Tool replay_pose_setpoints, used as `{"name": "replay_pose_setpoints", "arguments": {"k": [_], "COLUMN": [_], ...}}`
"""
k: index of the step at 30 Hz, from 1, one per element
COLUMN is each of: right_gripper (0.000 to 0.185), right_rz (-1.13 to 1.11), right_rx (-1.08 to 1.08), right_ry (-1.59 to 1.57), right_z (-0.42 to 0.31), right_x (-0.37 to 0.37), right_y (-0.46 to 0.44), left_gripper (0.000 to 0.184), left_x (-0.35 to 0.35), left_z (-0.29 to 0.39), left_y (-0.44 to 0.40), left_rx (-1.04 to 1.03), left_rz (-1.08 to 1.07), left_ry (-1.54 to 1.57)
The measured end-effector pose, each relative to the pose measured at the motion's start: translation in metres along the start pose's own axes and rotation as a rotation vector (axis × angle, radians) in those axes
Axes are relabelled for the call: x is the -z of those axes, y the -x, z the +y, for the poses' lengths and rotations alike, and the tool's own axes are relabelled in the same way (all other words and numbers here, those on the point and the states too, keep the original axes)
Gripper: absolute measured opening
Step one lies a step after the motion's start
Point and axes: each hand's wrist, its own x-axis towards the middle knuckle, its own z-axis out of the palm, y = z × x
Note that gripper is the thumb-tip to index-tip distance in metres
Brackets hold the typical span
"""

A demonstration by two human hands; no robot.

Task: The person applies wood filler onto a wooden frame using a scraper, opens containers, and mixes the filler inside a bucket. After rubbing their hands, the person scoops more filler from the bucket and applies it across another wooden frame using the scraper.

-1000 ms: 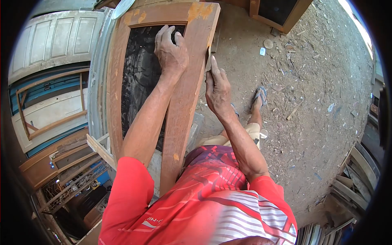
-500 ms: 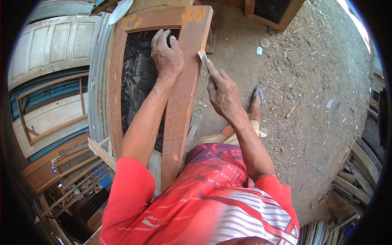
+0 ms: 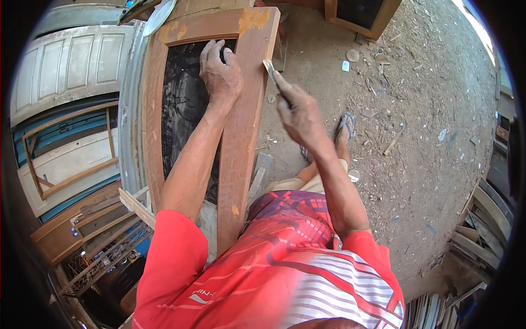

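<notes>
A brown wooden frame (image 3: 241, 109) with a black, dust-smeared panel (image 3: 183, 104) lies in front of me. Orange-tan filler patches (image 3: 255, 19) mark its far corner. My right hand (image 3: 298, 112) is closed around a putty knife (image 3: 269, 67), index finger stretched along it. The blade meets the right outer edge of the frame, near the far end. My left hand (image 3: 222, 77) lies over the panel beside the right stile, its fingers bent and the thumb apart from them. I see nothing held in it; its palm side is hidden.
A pale round lid-like thing (image 3: 159, 17) sits at the frame's far left corner. Old panelled doors (image 3: 71, 60) and frames stack on the left. Another dark-panelled frame (image 3: 361, 16) stands at the back. Wood scraps litter the dirt floor (image 3: 405, 137); planks (image 3: 476, 247) pile at right.
My right hand with the putty knife has shifted slightly up and left along the frame's edge, and the blade's angle has changed. My left hand stays in place on the frame.
</notes>
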Motion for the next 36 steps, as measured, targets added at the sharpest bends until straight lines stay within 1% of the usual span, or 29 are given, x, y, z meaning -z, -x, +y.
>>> {"name": "replay_pose_setpoints", "arguments": {"k": [2, 5, 8, 9, 12, 13, 16, 17, 20, 23, 26, 29, 32, 35, 36], "right_gripper": [0.053, 0.053, 0.054, 0.055, 0.054, 0.053, 0.053, 0.052, 0.052, 0.054, 0.056, 0.056, 0.053, 0.048, 0.045], "right_rz": [-0.025, -0.065, -0.093, -0.131, -0.259, -0.224, -0.108, -0.116, -0.131, -0.143, -0.104, -0.165, -0.176, -0.167, -0.112], "right_rx": [0.032, -0.023, 0.009, -0.025, -0.066, -0.084, -0.034, 0.047, 0.003, 0.041, 0.090, 0.070, 0.051, -0.028, -0.019], "right_ry": [0.018, -0.037, -0.002, -0.031, 0.062, 0.070, 0.002, -0.019, -0.029, -0.047, -0.153, -0.071, 0.052, 0.043, -0.046], "right_z": [0.001, 0.008, 0.010, 0.010, 0.013, 0.006, 0.016, 0.027, 0.042, 0.059, 0.074, 0.079, 0.077, 0.056, 0.054], "right_x": [-0.010, 0.015, -0.005, 0.002, 0.025, 0.031, 0.024, 0.016, 0.000, -0.012, -0.030, -0.019, -0.002, 0.015, 0.014], "right_y": [0.003, 0.001, 0.000, 0.002, 0.004, 0.001, -0.012, -0.012, -0.008, -0.009, -0.006, 0.001, 0.007, 0.007, 0.007], "left_gripper": [0.037, 0.034, 0.033, 0.033, 0.033, 0.033, 0.033, 0.034, 0.034, 0.035, 0.037, 0.036, 0.036, 0.035, 0.035], "left_x": [0.000, -0.002, -0.001, -0.002, -0.005, -0.004, -0.001, -0.001, 0.000, 0.000, 0.001, 0.000, -0.001, 0.000, 0.003], "left_z": [-0.002, -0.001, -0.001, -0.004, -0.006, -0.004, 0.000, -0.002, -0.003, 0.000, 0.003, 0.003, 0.001, -0.002, 0.002], "left_y": [0.001, 0.000, 0.000, 0.000, -0.001, -0.001, 0.000, 0.000, -0.001, 0.000, -0.001, -0.001, -0.003, -0.003, -0.002], "left_rx": [-0.008, -0.022, -0.019, -0.034, -0.056, -0.049, -0.034, -0.037, -0.044, -0.017, 0.002, -0.014, -0.040, -0.036, -0.031], "left_rz": [0.002, 0.017, 0.036, 0.036, 0.033, 0.026, 0.020, 0.019, 0.008, -0.003, 0.000, -0.011, -0.020, -0.026, -0.031], "left_ry": [-0.009, 0.002, 0.010, 0.001, -0.004, -0.003, 0.011, 0.017, 0.011, 0.023, 0.016, -0.001, -0.017, -0.012, -0.015]}}
